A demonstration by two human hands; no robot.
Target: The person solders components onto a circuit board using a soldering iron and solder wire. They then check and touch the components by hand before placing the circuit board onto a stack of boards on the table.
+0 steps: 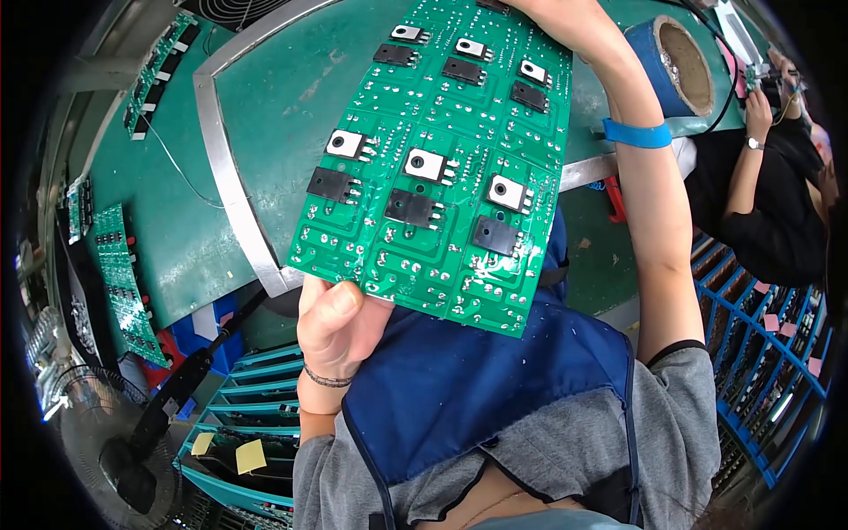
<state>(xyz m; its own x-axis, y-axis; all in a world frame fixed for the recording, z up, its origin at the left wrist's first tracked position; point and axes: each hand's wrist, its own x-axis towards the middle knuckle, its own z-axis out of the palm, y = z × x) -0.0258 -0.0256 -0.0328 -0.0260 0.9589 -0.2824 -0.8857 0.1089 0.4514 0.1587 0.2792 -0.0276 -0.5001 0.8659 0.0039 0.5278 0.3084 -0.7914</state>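
Note:
A large green circuit board is tilted up in front of me, its soldered face toward me. Rows of black and silver-backed flat transistors lie on it, with shiny solder joints around them. My left hand grips the lower left corner, thumb on the face and fingers behind. At the far edge, my right hand holds the top right of the board; its fingers are partly cut off by the picture's edge. A blue band circles my right wrist.
A metal-edged green bench lies beyond the board. At the right stands a blue-rimmed tape roll. More boards stand at the left. A fan and teal rack are lower left; blue racks and a co-worker are right.

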